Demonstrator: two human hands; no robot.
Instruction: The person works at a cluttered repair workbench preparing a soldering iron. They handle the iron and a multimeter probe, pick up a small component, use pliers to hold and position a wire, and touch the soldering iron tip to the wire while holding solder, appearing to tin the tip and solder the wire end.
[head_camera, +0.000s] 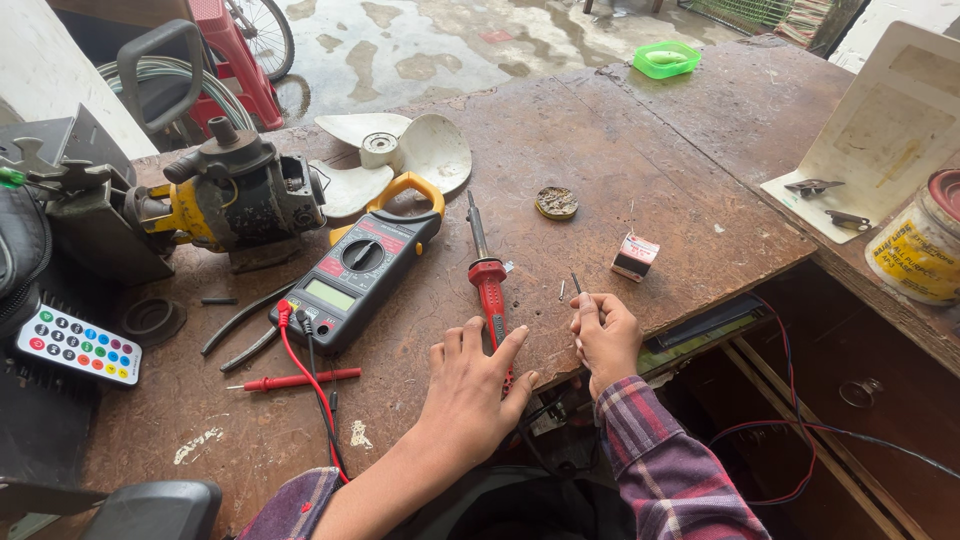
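We see L hand (470, 385) open, fingers on red soldering iron (489, 282) | R hand (605, 335) closed, pinching thin dark pin (577, 285) | both on wooden table (620, 160) | meter (362, 272) nearby

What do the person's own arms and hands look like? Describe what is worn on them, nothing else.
Both hands are bare: no gloves, rings or watch show. The right hand comes out of a long plaid sleeve in purple, red and white checks, cuff at the wrist. On the left hand side the same plaid is pushed up near the elbow, forearm uncovered.
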